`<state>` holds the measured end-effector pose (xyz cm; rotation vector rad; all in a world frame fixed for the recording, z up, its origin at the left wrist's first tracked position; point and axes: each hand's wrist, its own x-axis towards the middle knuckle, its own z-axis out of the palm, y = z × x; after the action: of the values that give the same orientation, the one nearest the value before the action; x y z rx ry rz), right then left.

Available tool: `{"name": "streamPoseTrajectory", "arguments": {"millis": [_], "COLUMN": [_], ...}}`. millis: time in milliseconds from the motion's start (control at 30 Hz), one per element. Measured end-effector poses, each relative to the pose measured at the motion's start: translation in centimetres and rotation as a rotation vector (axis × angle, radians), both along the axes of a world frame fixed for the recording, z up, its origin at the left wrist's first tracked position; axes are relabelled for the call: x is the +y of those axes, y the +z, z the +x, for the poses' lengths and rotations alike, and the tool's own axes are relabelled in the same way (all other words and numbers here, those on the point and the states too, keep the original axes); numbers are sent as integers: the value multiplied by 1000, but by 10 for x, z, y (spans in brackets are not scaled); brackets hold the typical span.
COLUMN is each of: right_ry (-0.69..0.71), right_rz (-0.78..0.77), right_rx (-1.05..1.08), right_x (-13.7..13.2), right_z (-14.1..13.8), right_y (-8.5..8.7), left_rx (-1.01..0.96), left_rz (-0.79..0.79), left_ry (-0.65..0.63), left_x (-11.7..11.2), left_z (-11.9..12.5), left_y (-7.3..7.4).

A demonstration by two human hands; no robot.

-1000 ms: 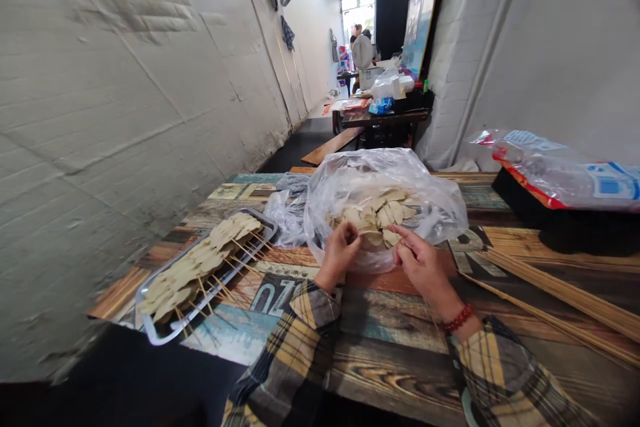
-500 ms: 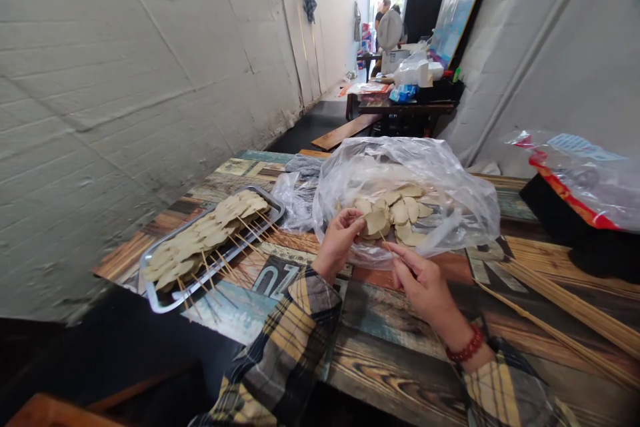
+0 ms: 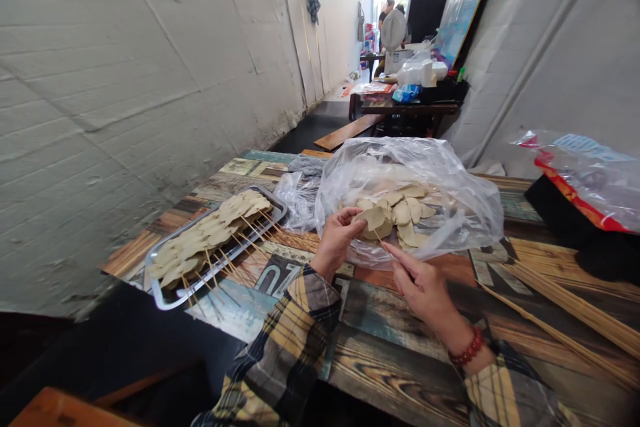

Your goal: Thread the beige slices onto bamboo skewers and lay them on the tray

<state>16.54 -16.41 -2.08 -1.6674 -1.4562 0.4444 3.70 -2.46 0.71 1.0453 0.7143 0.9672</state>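
Head view: left hand [image 3: 340,235] pinches 1 beige slice [image 3: 373,218] at the mouth of the plastic bag [image 3: 450,177]; right hand [image 3: 423,283], fingers closed on a skewer [image 3: 379,238], sits just below-right, the stick's long axis aimed up-left, tip nearly touching the slice; 1 second ago no slice was raised.

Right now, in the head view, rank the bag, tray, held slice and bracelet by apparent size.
1. Bag
2. Tray
3. Slice in the left hand and bracelet by the right hand, which pinches a skewer: too alike to rank.
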Motion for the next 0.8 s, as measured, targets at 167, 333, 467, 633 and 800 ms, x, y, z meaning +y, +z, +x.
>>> {"name": "streamPoseTrajectory", "arguments": {"millis": [167,333,467,633,800], "right_ry": [-15,-20,-35,-63,-69], "right_rz": [-37,-36,-45,-40,-30], "right_rx": [-47,-56,-65,-146,-157], "right_x": [1,2,2,4,5], "right_z": [-1,-1,-1,2,2], "right_y": [1,2,0,-3,-6], "left_rx": [9,14,32,77,79], "left_rz": [31,50,74,124,149], "left_ry": [18,13,-4,-5,-9], "left_x": [-2,-3,-3,-3,-3], "left_z": [0,0,1,1,1], "left_y": [4,5,3,0,0]}}
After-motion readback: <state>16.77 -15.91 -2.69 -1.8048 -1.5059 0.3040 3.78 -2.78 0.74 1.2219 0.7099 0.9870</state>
